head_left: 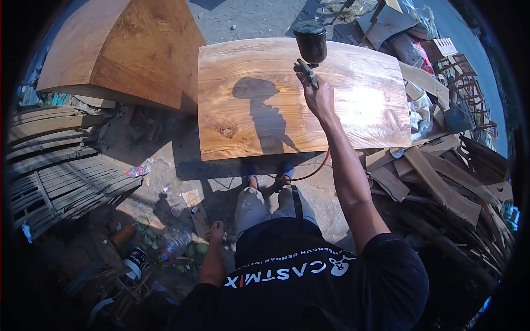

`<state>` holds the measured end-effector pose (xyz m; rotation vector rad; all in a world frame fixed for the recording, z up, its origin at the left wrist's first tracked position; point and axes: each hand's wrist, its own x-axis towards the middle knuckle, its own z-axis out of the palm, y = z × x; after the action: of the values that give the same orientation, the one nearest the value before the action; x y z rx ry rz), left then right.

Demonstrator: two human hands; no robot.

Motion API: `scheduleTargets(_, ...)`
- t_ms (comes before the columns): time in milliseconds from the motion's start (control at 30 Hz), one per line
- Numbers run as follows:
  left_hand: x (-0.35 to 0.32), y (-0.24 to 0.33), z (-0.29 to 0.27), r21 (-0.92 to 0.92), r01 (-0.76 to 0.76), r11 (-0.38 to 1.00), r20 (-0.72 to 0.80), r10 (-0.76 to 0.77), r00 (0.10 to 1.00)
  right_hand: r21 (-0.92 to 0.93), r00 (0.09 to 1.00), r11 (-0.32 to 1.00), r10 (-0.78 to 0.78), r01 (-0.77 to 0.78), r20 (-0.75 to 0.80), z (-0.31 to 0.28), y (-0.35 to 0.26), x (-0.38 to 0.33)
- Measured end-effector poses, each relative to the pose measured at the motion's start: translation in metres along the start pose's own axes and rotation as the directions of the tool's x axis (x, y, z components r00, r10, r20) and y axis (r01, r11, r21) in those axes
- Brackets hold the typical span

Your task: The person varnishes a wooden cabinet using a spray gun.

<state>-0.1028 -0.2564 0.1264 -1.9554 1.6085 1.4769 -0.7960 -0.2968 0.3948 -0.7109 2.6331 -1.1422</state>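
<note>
Sunlit bare ground (pixel 243 25) outdoors, cluttered: slatted frame (pixel 61 182) on L, scrap boards (pixel 441 185) heaped on R, crowding the R end of the glossy wooden panel (pixel 226 69). Big boxy wooden piece (pixel 146 55) stands just beside its L end. Small bottle (pixel 139 170), large clear bottle (pixel 177 241) & dark tub (pixel 136 259) lie lower L. Red hose (pixel 316 173) loops nr the feet (pixel 286 175). R hand (pixel 319 98) has its grip closed round a spray gun (pixel 307 75), dark cup (pixel 311 44) just beyond the knuckles, both over the panel's far half. L hand (pixel 217 231) hangs by the thigh (pixel 252 207), fingers partly curled; can't tell if it holds anything. Black shirt (pixel 320 287) has white & red lettering + small white logo (pixel 339 267), upside down as seen; tub's label is too small to read.
</note>
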Motion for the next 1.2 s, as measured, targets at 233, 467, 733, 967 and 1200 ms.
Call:
scheduleTargets(233, -0.003, 0.036, 0.016, 0.155, -0.087, 0.984, 0.026, 0.084, 0.996, -0.071, 0.984, 0.983, 0.162, -0.167, -0.076, -0.085, 0.062, 0.018)
scheduleTargets(467, -0.018, 0.083, 0.035, 0.181, -0.008, 0.983, 0.08, -0.007, 0.997, -0.122, 0.96, 0.969, 0.186, -0.214, -0.208, -0.162, 0.14, 0.034)
scheduleTargets(733, -0.013, 0.101, 0.051, 0.247, -0.194, 0.949, 0.112, 0.17, 0.979, -0.166, 0.938, 0.953, 0.2, -0.253, -0.284, -0.232, 0.201, 0.054)
scheduleTargets(967, -0.022, 0.13, 0.055, 0.329, -0.246, 0.912, 0.126, 0.216, 0.968, -0.221, 0.902, 0.923, 0.219, -0.315, -0.372, -0.281, 0.236, 0.062)
scheduleTargets(1200, -0.016, 0.143, 0.054, 0.334, -0.305, 0.892, 0.096, 0.29, 0.952, -0.222, 0.883, 0.937, 0.148, -0.269, -0.446, -0.314, 0.3, 0.076)
